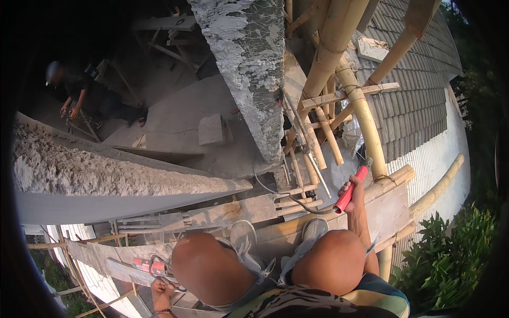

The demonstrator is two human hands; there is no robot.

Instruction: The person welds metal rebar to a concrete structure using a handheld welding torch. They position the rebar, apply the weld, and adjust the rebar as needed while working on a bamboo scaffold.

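Note:
My right hand (356, 195) is wrapped round a red, tube-shaped piece (351, 192) with a hollow near end, held over the bamboo scaffold. I cannot make out its exact kind. A dark cable (286, 196) curves up to this near end; whether it joins is unclear. Low on the left, beside my bent knee, my left hand (161, 293) has its fingers curled; what they hold, if anything, is hidden. Just beyond that hand, a red-and-black power tool (146, 264) lies on a plank (124, 270), with a dark loop of cord next to it.
Bamboo poles (366, 122) rise at the right, before a tiled roof (408, 90). A rough concrete column (249, 69) and a broken wall edge (106, 169) stand ahead. Below left, another person (85, 95) crouches near a pale block (212, 130). Leafy branches (445, 259) are at right.

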